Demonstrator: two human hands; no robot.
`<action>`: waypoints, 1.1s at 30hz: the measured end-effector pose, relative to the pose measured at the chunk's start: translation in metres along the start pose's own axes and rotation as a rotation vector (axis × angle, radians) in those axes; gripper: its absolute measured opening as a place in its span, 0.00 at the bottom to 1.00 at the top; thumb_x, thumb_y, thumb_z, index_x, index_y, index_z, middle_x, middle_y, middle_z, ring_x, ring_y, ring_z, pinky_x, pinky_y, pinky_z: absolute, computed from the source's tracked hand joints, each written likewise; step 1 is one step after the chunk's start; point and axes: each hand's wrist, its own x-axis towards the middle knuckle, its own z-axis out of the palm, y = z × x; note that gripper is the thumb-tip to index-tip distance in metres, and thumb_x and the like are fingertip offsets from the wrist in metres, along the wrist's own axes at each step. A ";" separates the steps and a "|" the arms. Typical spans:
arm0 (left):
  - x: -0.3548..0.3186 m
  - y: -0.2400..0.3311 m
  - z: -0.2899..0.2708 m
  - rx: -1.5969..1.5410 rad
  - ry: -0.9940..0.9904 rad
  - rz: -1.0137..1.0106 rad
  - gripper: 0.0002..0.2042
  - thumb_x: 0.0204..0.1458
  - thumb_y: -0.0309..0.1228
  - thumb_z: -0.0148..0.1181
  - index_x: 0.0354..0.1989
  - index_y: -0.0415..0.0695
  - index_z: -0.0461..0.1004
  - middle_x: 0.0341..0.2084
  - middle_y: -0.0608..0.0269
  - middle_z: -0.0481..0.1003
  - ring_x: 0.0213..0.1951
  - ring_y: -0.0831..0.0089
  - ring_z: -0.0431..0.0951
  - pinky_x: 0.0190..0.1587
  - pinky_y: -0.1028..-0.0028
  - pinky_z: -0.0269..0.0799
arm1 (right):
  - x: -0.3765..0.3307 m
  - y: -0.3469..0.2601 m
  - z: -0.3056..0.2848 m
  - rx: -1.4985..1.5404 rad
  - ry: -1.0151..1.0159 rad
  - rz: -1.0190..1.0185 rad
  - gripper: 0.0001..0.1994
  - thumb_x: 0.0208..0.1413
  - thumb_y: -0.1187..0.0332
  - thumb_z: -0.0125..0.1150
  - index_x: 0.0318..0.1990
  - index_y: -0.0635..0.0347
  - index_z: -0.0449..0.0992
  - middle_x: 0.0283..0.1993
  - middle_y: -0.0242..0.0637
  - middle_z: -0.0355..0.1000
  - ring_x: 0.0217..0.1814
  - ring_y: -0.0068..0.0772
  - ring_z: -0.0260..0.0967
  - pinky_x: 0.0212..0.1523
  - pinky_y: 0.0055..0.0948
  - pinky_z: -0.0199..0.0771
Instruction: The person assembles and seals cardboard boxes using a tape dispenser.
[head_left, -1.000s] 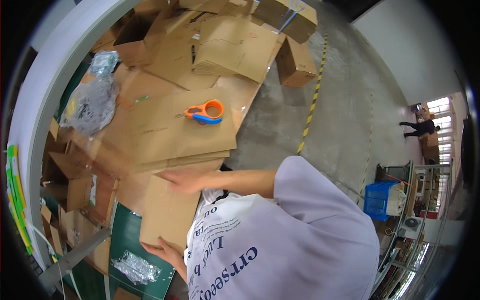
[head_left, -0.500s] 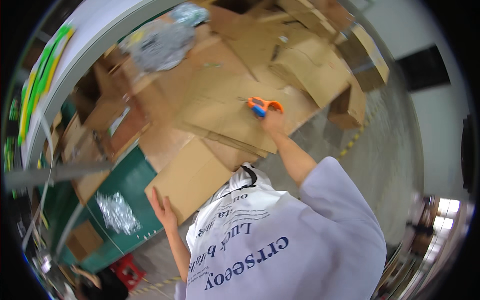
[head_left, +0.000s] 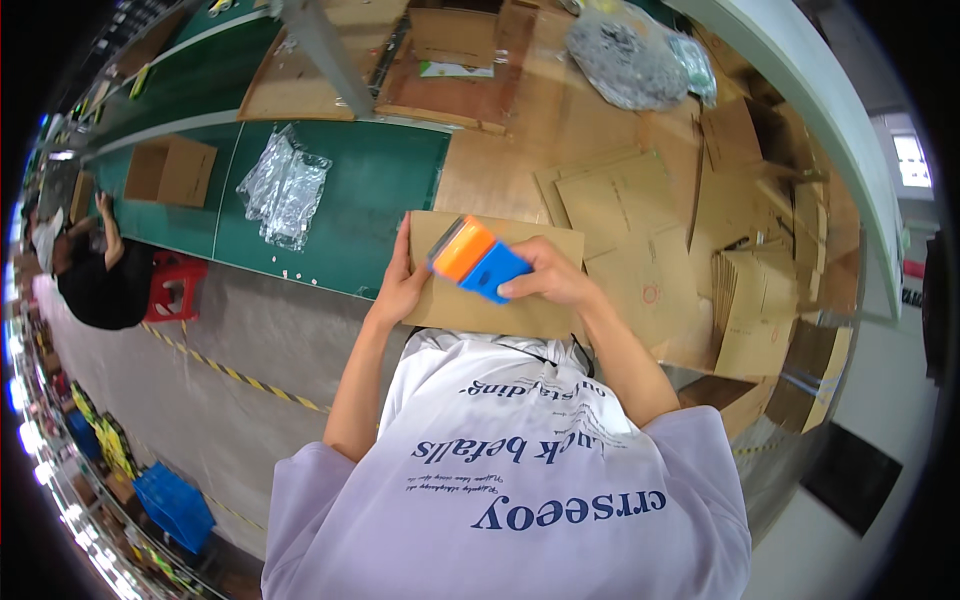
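A closed brown cardboard box [head_left: 540, 318] lies right in front of my body at the table's edge. My left hand [head_left: 402, 285] grips its left end, fingers along the side and thumb over the top edge. Above the box top, my right hand [head_left: 545, 275] holds an orange and blue tape dispenser [head_left: 482, 262], slightly blurred and tilted. Its orange end points left, toward my left thumb. The fingers behind the dispenser are partly hidden. Whether the dispenser touches the box I cannot tell.
Flat cardboard sheets [head_left: 625, 205] lie to the right, with stacked cartons [head_left: 745, 310] beyond. Clear plastic wrap [head_left: 285, 190] rests on the green table [head_left: 390, 165]. A grey plastic bag [head_left: 625, 60] sits far back. At the left, another person [head_left: 105, 270] works near an open box [head_left: 170, 170].
My view has swung left. My right hand has brought the tape dispenser from over the flat sheets to above the box. My left hand stays at the box's left end.
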 end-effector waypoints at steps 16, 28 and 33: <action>-0.044 0.121 -0.018 -0.098 0.296 -0.228 0.17 0.57 0.40 0.58 0.40 0.35 0.77 0.30 0.66 0.76 0.32 0.81 0.72 0.36 0.79 0.68 | 0.035 -0.009 0.011 -0.159 -0.276 0.197 0.18 0.46 0.68 0.67 0.44 0.67 0.77 0.35 0.33 0.76 0.37 0.23 0.71 0.41 0.24 0.71; -0.028 0.136 -0.021 -0.071 0.091 -0.339 0.20 0.63 0.41 0.48 0.38 0.34 0.79 0.25 0.66 0.76 0.27 0.80 0.70 0.32 0.79 0.67 | 0.034 -0.011 0.014 -0.161 -0.250 0.216 0.18 0.42 0.71 0.68 0.43 0.67 0.78 0.34 0.30 0.76 0.36 0.22 0.69 0.41 0.25 0.71; -0.033 0.136 -0.028 -0.099 0.057 -0.352 0.21 0.63 0.41 0.49 0.40 0.33 0.79 0.27 0.64 0.77 0.29 0.80 0.71 0.33 0.78 0.67 | 0.039 -0.010 0.014 -0.219 -0.264 0.231 0.19 0.41 0.69 0.69 0.42 0.68 0.77 0.35 0.33 0.76 0.37 0.23 0.71 0.43 0.26 0.71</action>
